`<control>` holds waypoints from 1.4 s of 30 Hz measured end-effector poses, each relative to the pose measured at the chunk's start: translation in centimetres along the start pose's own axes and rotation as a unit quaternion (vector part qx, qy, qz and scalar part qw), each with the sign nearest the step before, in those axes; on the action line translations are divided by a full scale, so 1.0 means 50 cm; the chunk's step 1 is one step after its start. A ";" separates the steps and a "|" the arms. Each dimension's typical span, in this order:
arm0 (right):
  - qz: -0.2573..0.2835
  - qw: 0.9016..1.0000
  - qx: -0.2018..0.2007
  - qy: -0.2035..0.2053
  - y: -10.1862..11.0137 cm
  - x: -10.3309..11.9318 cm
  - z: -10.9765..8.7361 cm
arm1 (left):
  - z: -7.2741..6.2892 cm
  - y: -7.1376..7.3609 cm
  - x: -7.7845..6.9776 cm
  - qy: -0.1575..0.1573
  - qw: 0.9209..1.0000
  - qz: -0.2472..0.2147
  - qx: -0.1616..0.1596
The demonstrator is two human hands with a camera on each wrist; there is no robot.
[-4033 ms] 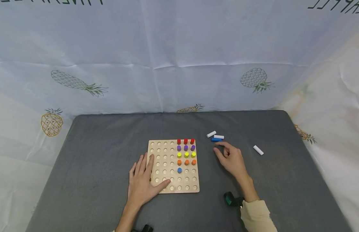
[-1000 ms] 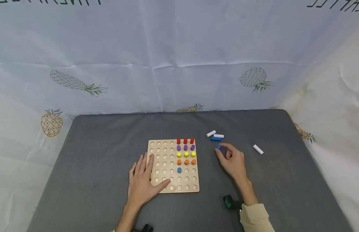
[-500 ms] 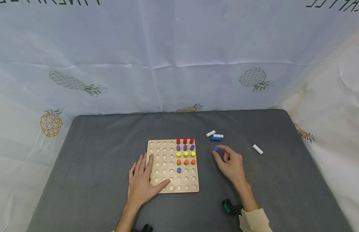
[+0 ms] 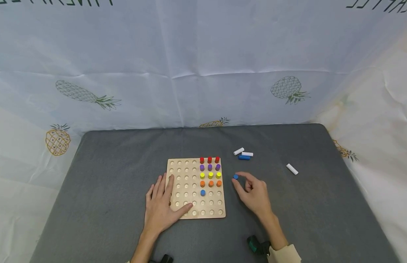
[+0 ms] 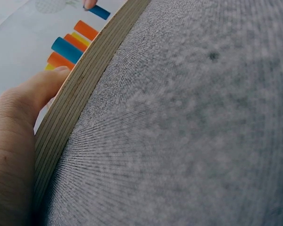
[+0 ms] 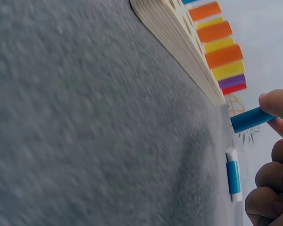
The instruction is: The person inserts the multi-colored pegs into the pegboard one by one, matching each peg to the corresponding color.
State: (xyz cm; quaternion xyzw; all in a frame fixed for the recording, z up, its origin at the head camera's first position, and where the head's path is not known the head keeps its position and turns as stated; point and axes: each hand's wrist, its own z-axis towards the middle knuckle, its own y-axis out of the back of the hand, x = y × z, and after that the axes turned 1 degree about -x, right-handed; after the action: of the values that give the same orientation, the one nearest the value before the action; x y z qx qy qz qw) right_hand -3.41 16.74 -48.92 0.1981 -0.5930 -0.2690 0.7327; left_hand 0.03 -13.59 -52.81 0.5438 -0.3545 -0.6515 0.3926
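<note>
My left hand point(image 4: 162, 204) lies spread over the left edge of a wooden pegboard point(image 4: 187, 215), thumb across its front corner. Red, purple, yellow and orange pegs stand in rows of three at the board's right side, with a single standing blue peg point(image 4: 202, 193) in front of the orange row. To the right of the board, my right hand point(image 4: 254, 195) pinches another blue peg point(image 6: 251, 119) by its upper end between thumb and index finger. In the right wrist view that peg is tilted, its lower end free, and the other fingers are curled.
Beyond the right hand lie a blue peg point(image 4: 244, 157) and two white pegs, one of them the white peg point(image 4: 238, 151) set at an angle. A third white peg point(image 4: 292, 169) lies farther right on the grey table point(image 4: 108, 164). A patterned cloth point(image 4: 190, 54) hangs behind.
My right hand has taken up a blue peg from near the loose pegs and carried it left and nearer, toward the board. The left hand has stayed on the board.
</note>
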 end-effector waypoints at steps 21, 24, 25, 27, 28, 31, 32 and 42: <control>0.036 0.998 0.039 0.026 -0.027 0.048 -0.033 | 0.002 0.006 -0.003 0.005 1.000 0.001 0.012; 0.047 0.997 0.043 0.035 -0.033 0.051 -0.037 | 0.002 0.005 -0.003 0.005 1.000 0.001 0.011; 0.049 0.997 0.045 0.038 -0.035 0.052 -0.038 | 0.002 0.005 -0.003 0.005 1.000 0.000 0.010; 0.053 0.996 0.048 0.044 -0.040 0.055 -0.039 | 0.002 0.005 -0.002 0.005 1.000 -0.001 0.008; 0.055 0.996 0.051 0.046 -0.042 0.056 -0.040 | 0.002 0.004 -0.002 0.005 1.000 -0.001 0.008; 0.059 0.995 0.061 0.046 -0.049 0.061 -0.042 | 0.002 0.004 -0.002 0.006 1.000 -0.002 0.008; 0.061 0.995 0.065 0.047 -0.052 0.062 -0.043 | 0.002 0.005 -0.002 0.005 1.000 -0.002 0.008; 0.069 0.991 0.111 0.025 -0.066 0.076 -0.047 | 0.002 0.004 -0.001 0.002 1.000 -0.002 0.004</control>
State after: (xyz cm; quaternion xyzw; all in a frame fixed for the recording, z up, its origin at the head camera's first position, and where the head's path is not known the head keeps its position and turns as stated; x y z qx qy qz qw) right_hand -1.05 11.70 -48.55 0.2437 -0.6131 -0.1450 0.7373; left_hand -0.06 -13.63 -52.59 0.5471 -0.3552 -0.6500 0.3898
